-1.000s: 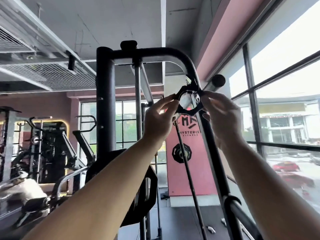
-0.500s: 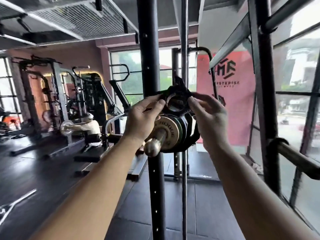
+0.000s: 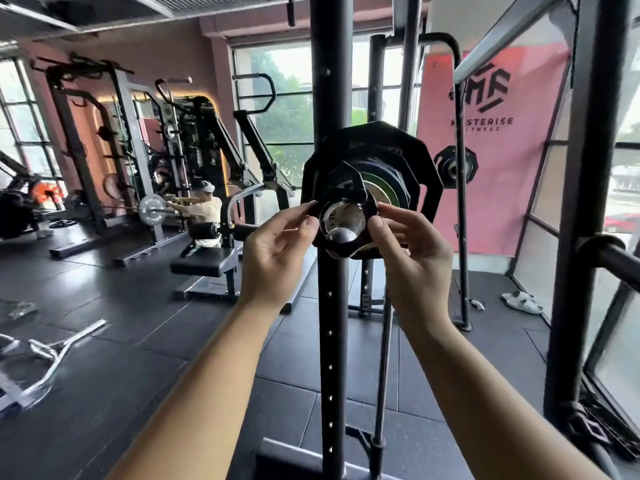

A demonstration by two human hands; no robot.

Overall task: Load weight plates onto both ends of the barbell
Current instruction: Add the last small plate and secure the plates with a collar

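My left hand (image 3: pixel 277 251) and right hand (image 3: pixel 412 258) pinch black collar (image 3: pixel 363 199) from either side, frame centre. Bar end (image 3: pixel 341 232) shows through ring, long axis pointing straight at me. Plates (image 3: pixel 415 157) just behind, already on. Push needed, I judge: away along bar, both hands equally near.

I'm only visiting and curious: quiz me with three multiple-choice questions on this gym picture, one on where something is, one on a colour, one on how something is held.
1. Where is the black clamp relative to the weight plates?
A. behind them
B. in front of them, at the barbell tip
C. nowhere near the bar

2. What colour is the biggest plate?
A. red
B. yellow
C. black

3. How is the clamp held?
A. left hand and right hand both pinch it
B. left hand alone
C. untouched

Answers: 1 B, the bar's end shows through its ring; 2 C, the wide plate is black; 3 A, fingertips of both hands grip its sides.
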